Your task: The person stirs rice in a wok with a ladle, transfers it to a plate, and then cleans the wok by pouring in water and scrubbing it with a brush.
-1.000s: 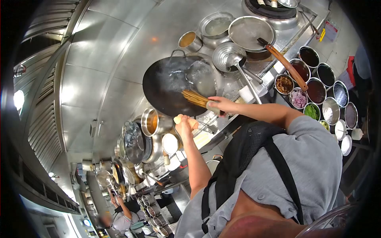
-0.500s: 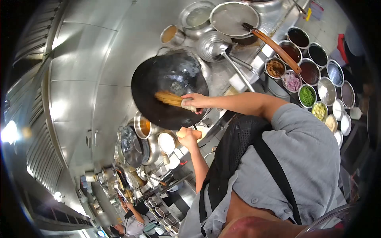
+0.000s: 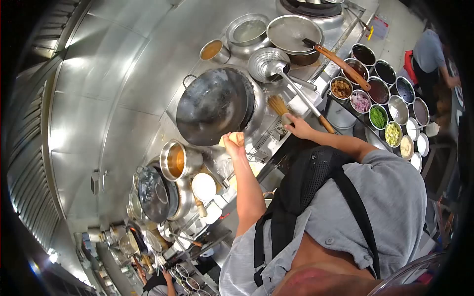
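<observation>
My left hand is closed around a folded pale cloth at the near rim of a black wok. The wok tilts on its burner, and its loop handle points away on the far side. The wok's inside looks dark and wet, with a grey sheen. To the right, my right hand grips the bound end of a bamboo wok brush. Its bristles point away from me, over the counter beside the wok, near a ladle.
A perforated skimmer, a mesh strainer and a pot stand behind. At right are several seasoning tins with a wooden-handled brush across them. A pot of orange liquid stands left. Other people work nearby.
The bamboo brush in my right hand has moved out of the wok to the counter on the right. The wok has tipped to the left with my left hand at its rim. The view has shifted.
</observation>
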`<state>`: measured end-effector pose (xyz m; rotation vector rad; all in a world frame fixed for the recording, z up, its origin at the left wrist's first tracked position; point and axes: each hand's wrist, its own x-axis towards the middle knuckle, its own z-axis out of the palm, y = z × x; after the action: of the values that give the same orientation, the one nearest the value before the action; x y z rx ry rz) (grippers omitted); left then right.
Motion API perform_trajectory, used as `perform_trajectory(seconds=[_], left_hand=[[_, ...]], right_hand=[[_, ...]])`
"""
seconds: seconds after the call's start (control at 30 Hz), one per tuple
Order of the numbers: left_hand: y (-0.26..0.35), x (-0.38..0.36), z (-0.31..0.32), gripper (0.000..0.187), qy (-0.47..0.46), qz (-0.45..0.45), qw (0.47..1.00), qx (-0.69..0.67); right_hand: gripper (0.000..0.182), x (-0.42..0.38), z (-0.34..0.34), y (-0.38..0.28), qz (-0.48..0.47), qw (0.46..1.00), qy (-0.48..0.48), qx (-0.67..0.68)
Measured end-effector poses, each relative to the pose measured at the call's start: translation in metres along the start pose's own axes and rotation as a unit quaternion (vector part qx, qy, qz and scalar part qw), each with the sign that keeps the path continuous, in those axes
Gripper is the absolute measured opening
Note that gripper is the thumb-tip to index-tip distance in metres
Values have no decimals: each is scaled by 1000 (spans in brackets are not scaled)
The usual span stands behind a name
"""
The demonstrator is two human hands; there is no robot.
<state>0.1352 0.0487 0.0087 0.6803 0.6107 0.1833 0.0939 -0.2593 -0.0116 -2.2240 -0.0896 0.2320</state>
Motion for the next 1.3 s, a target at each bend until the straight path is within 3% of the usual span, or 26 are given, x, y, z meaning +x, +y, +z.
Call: perform_trajectory(seconds=[0.03, 0.1, 0.13, 0.17, 0.23, 0.27, 0.3, 0.33, 0.47, 0.53, 0.57, 0.63, 0.7, 0.77, 0.87, 0.93, 0.97, 1.03, 1.07, 1.1, 1.13, 1.23, 1.3], left_hand=[[-3, 6, 1, 21, -7, -9, 1000, 0], [-11, 15, 2, 19, -43, -60, 997, -37], [-18, 34, -21, 14, -176, -93, 980, -29], [-5, -15, 13, 20, -103, -74, 992, -14], [-10, -18, -4, 25, -207, -99, 969, -96], [-15, -30, -4, 25, -172, -120, 966, -150], [-16, -56, 4, 24, -112, -122, 981, -101], [-27, -68, -1, 27, -136, -153, 974, -99], [-81, -99, -19, 49, -253, -259, 932, -24], [-107, -103, -13, 58, -291, -303, 907, 30], [-118, -108, -3, 60, -262, -333, 905, 26], [-140, -111, 22, 62, -239, -387, 890, -21], [-154, -109, 52, 62, -244, -409, 879, -29], [-176, -100, 78, 62, -256, -425, 868, -36], [-230, -71, 118, 59, -281, -435, 855, -17], [-251, -62, 136, 57, -240, -475, 846, -36], [-258, -59, 143, 57, -239, -470, 848, -40], [-269, -60, 156, 57, -252, -417, 872, -49], [-277, -55, 157, 57, -258, -419, 867, -73], [-277, -54, 160, 57, -257, -417, 869, -76], [-270, -55, 166, 57, -251, -406, 873, -99], [-242, -57, 182, 57, -234, -392, 881, -122], [-234, -54, 183, 56, -280, -372, 867, -180]], right_hand=[[60, 0, -7, 1, 7, 1000, 9, -4], [56, -12, -28, 3, -115, 991, 37, -58], [55, -18, -43, 3, -87, 991, 62, -84], [52, -33, -62, -7, -100, 980, 142, -98], [55, -49, -75, 17, -47, 954, 243, -166], [55, -53, -72, 42, -43, 953, 243, -174], [53, -54, -63, 73, 35, 973, 197, -114], [50, -53, -59, 93, 111, 981, 150, -53], [43, -33, -65, 98, 117, 991, 65, -12], [34, -17, -77, 81, 46, 988, 84, 121], [34, -7, -96, 57, 45, 989, 77, 116], [32, 20, -145, -4, 129, 944, -48, 300], [25, 77, -178, -18, 122, 959, -53, 249], [30, 147, -221, -15, 52, 969, -20, 240], [29, 252, -273, -45, 60, 976, -34, 206], [29, 295, -263, -38, -3, 993, 92, -67], [29, 312, -262, -38, -8, 994, 88, -69], [21, 338, -259, -45, 148, 988, -45, -12], [21, 347, -263, -45, 146, 988, -49, -15], [17, 356, -269, -40, 238, 869, -152, 405], [14, 362, -272, -41, 283, 568, -221, 741], [9, 348, -257, -45, 253, 523, -245, 776], [10, 330, -264, -51, 253, 494, -261, 790]])
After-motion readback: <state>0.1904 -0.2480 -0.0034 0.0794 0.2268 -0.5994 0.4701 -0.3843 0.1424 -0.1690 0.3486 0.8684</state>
